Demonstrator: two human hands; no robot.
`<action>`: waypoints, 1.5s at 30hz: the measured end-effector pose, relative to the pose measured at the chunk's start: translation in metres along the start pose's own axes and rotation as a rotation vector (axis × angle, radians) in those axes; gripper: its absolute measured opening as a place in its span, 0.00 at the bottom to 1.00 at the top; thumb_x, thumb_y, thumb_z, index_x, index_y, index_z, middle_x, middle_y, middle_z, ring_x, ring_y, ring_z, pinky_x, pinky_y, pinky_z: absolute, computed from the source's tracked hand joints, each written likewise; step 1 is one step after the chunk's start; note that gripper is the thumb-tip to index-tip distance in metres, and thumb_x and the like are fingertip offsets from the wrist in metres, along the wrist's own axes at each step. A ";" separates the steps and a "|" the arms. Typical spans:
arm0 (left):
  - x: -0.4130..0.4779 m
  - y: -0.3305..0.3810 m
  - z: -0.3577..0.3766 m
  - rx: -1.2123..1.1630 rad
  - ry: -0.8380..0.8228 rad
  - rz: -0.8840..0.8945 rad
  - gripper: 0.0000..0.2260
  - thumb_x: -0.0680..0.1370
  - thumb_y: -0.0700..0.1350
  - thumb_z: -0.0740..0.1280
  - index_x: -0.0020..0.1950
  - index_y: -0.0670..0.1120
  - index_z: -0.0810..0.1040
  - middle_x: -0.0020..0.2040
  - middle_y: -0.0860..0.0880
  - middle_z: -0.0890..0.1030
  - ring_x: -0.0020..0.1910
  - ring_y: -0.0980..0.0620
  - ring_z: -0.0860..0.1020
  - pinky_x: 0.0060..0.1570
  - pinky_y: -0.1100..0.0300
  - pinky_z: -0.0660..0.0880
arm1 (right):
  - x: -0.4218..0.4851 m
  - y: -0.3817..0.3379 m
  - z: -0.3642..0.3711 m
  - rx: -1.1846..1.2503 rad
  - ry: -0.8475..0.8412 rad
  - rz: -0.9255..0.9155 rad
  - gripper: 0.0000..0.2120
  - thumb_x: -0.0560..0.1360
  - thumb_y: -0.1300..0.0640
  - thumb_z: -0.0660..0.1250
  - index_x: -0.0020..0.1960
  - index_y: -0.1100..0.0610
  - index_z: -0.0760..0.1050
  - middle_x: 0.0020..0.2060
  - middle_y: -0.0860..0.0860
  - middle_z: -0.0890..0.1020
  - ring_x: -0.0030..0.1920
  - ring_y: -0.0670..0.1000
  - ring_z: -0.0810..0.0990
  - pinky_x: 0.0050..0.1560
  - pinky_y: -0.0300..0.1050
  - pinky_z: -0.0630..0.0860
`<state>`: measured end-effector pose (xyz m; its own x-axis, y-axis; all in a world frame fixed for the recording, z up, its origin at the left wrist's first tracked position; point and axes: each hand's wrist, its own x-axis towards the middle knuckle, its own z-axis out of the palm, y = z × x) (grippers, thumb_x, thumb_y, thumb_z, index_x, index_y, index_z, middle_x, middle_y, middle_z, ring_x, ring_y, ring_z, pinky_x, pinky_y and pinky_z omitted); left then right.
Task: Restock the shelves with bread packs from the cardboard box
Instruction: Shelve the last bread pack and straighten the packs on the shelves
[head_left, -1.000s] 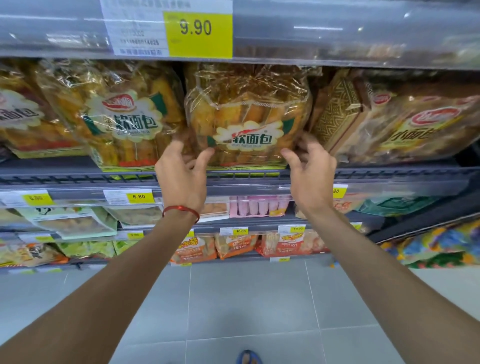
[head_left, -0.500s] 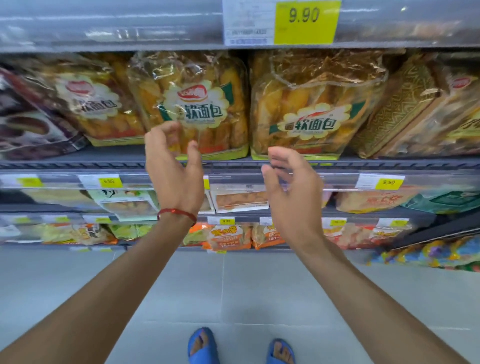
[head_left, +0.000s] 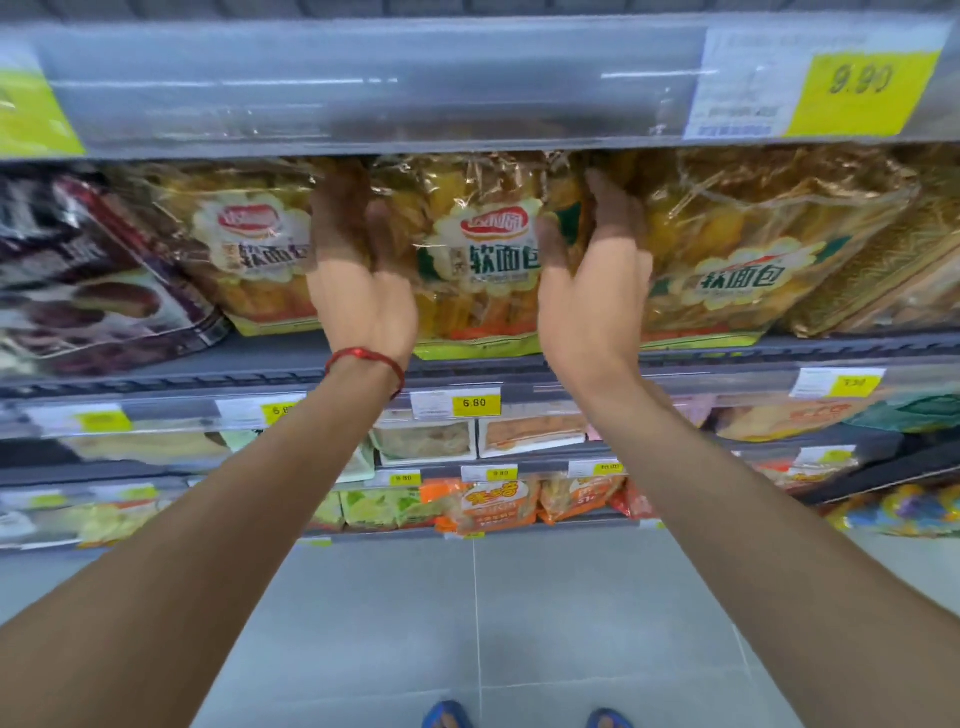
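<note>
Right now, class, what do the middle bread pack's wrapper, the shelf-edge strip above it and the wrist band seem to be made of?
Middle bread pack: thin clear plastic film, glossy; it crinkles and glints, with bread showing through. Shelf-edge strip: clear rigid plastic, probably; streaky highlights run along it. Wrist band: red cord or thread, likely; thin and matte.

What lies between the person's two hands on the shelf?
A bread pack stands between the left hand and the right hand, which flank its sides; the head view shows this.

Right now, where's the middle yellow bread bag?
In the head view, the bread pack stands on the shelf between the left hand and right hand.
</note>
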<state>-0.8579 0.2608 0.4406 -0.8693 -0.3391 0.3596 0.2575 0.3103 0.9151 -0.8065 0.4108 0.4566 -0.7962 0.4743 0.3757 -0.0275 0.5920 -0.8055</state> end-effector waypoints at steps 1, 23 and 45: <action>0.001 0.000 -0.002 -0.033 -0.014 -0.002 0.15 0.82 0.44 0.61 0.63 0.35 0.73 0.57 0.40 0.80 0.54 0.49 0.80 0.58 0.56 0.75 | 0.000 -0.001 0.005 0.018 0.040 0.004 0.21 0.82 0.56 0.68 0.74 0.58 0.71 0.67 0.54 0.76 0.62 0.52 0.75 0.58 0.36 0.65; -0.040 -0.039 -0.023 0.103 -0.273 -0.114 0.17 0.76 0.55 0.71 0.60 0.48 0.75 0.54 0.48 0.81 0.53 0.49 0.79 0.56 0.51 0.77 | -0.041 0.032 0.015 0.124 0.000 0.185 0.26 0.81 0.56 0.71 0.77 0.57 0.69 0.63 0.52 0.82 0.66 0.52 0.79 0.69 0.51 0.76; -0.097 0.014 0.014 0.357 -0.058 -0.026 0.38 0.75 0.55 0.70 0.79 0.46 0.58 0.79 0.39 0.54 0.78 0.41 0.52 0.74 0.46 0.55 | -0.048 0.064 -0.063 0.035 0.267 0.032 0.26 0.82 0.57 0.68 0.78 0.60 0.66 0.75 0.57 0.66 0.76 0.52 0.64 0.76 0.37 0.59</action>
<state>-0.7759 0.3106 0.4160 -0.8988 -0.3030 0.3167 0.0803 0.5965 0.7986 -0.7320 0.4669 0.4162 -0.6092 0.6503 0.4538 -0.0295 0.5532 -0.8325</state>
